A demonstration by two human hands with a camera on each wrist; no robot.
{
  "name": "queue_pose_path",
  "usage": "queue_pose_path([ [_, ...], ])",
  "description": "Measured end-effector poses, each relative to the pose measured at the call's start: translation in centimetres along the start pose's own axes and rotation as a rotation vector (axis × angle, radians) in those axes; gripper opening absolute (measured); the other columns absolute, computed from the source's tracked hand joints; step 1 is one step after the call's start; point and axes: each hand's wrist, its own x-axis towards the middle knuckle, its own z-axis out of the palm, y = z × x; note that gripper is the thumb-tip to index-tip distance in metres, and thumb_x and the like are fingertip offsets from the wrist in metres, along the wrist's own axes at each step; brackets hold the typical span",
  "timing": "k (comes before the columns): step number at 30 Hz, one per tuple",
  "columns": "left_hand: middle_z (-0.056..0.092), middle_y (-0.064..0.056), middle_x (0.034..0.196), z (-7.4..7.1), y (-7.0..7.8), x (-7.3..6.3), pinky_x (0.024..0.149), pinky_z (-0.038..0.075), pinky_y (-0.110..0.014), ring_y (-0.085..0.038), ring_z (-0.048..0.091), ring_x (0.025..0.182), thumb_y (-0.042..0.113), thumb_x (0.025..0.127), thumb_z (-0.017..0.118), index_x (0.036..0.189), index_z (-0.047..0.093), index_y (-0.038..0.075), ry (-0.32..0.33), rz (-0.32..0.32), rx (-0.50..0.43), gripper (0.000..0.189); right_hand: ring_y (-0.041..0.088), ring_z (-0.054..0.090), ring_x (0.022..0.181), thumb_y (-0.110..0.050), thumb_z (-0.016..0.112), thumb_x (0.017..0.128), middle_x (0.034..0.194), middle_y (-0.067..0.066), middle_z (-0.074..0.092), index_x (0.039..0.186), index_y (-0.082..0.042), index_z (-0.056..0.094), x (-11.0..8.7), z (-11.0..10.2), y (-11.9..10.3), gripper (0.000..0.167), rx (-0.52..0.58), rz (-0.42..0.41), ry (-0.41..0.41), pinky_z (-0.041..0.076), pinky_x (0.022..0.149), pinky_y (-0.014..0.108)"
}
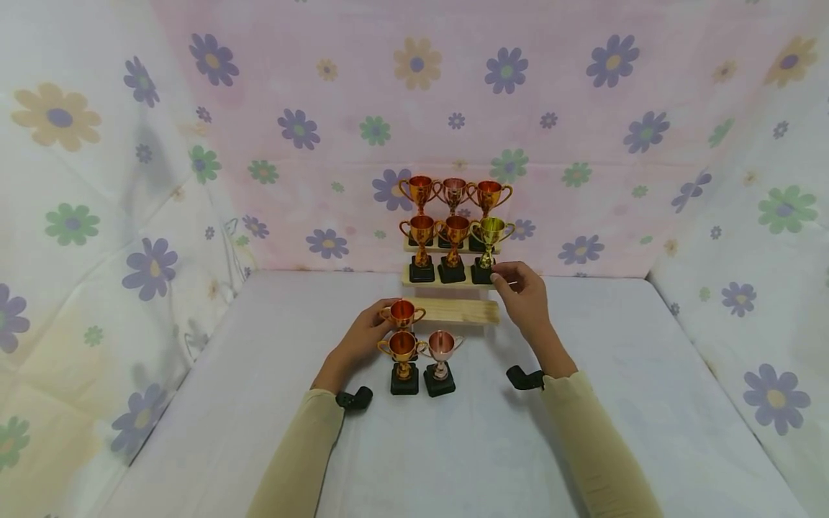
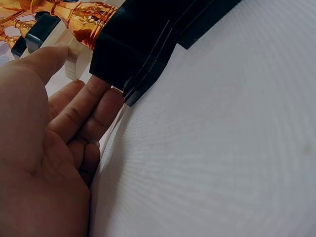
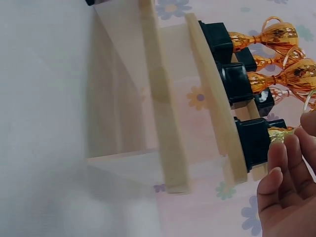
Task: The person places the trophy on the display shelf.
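My right hand point(image 1: 526, 298) is at the bright gold trophy point(image 1: 490, 234), at the right end of the middle shelf; its thumb and fingertips pinch low on that trophy, beside the black base. In the right wrist view the fingers point(image 3: 291, 158) partly cover its stem. My left hand point(image 1: 364, 332) reaches beside an orange-gold trophy point(image 1: 403, 311) on the table. The left wrist view shows fingertips point(image 2: 101, 91) against a black base point(image 2: 123, 54), the thumb apart from it. Another orange-gold trophy point(image 1: 403, 347) and a rose-coloured trophy point(image 1: 442, 347) stand in front.
A stepped wooden rack stands by the flowered backdrop point(image 1: 337, 86). Its top and middle shelves point(image 1: 453, 283) carry rows of small two-handled trophies; the bare wood of the lowest shelf point(image 1: 453, 311) shows. White cloth point(image 1: 466, 446) covers the table. Flowered cloth hangs on both sides.
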Motion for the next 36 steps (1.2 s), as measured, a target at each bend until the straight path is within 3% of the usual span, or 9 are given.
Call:
queue_pose_path([
  [9,0.071,-0.01,0.13,0.1,0.0,0.0,0.108,0.049,-0.057,-0.03,0.069,0.118,0.024,0.11,0.058,0.154,0.053,0.02,-0.013,0.004,0.002,0.045,0.024,0.064,0.084,0.004,0.065,0.101,0.108,0.035,0.068,0.121,0.015,0.067,-0.9,0.4,4.1,0.022,0.051,-0.025,-0.172,0.05,0.072,0.019],
  [14,0.073,-0.01,0.124,0.1,-0.2,0.1,0.104,0.051,-0.056,-0.028,0.07,0.112,0.021,0.109,0.058,0.154,0.054,0.019,-0.001,0.009,-0.002,0.045,0.018,0.064,0.083,-0.002,0.068,0.102,0.108,0.024,0.072,0.116,0.005,0.073,-1.0,0.6,5.4,0.016,0.013,-0.003,-0.309,0.051,0.071,0.02],
  [19,0.072,-0.01,0.128,0.0,-0.2,0.1,0.108,0.049,-0.057,-0.026,0.07,0.112,0.021,0.11,0.057,0.155,0.052,0.018,0.001,0.006,0.01,0.046,0.017,0.064,0.087,-0.005,0.072,0.1,0.109,0.012,0.073,0.113,-0.002,0.076,-1.2,0.6,5.3,0.014,-0.005,0.031,-0.507,0.055,0.074,0.027],
  [25,0.07,-0.011,0.133,-0.2,0.0,0.2,0.109,0.048,-0.057,-0.03,0.069,0.116,0.02,0.11,0.056,0.155,0.052,0.018,-0.004,0.012,0.024,0.045,0.023,0.068,0.104,-0.006,0.073,0.098,0.117,0.005,0.073,0.125,-0.006,0.073,-1.4,0.8,4.6,0.027,-0.008,-0.037,-0.824,0.057,0.09,0.044],
  [28,0.07,-0.011,0.133,-0.3,0.1,0.2,0.107,0.05,-0.056,-0.03,0.068,0.117,0.02,0.11,0.056,0.155,0.052,0.019,-0.01,0.004,0.026,0.045,0.022,0.067,0.109,-0.011,0.076,0.097,0.123,0.003,0.071,0.131,-0.01,0.071,-1.5,0.9,4.2,0.035,0.007,-0.069,-0.936,0.056,0.095,0.052],
  [32,0.071,-0.011,0.131,-0.2,0.1,0.1,0.105,0.051,-0.054,-0.03,0.069,0.116,0.02,0.11,0.056,0.155,0.052,0.019,-0.015,0.003,0.018,0.045,0.022,0.067,0.111,-0.015,0.08,0.094,0.123,0.001,0.071,0.132,-0.013,0.069,-1.8,1.3,4.0,0.039,0.031,-0.09,-0.993,0.054,0.098,0.055],
  [36,0.071,-0.013,0.13,-0.1,0.2,0.0,0.104,0.051,-0.055,-0.031,0.068,0.116,0.019,0.11,0.056,0.155,0.052,0.018,-0.012,0.025,0.018,0.045,0.019,0.067,0.111,-0.014,0.082,0.092,0.118,-0.001,0.072,0.127,-0.014,0.069,-2.2,1.8,4.2,0.038,0.018,-0.106,-1.002,0.055,0.098,0.049],
])
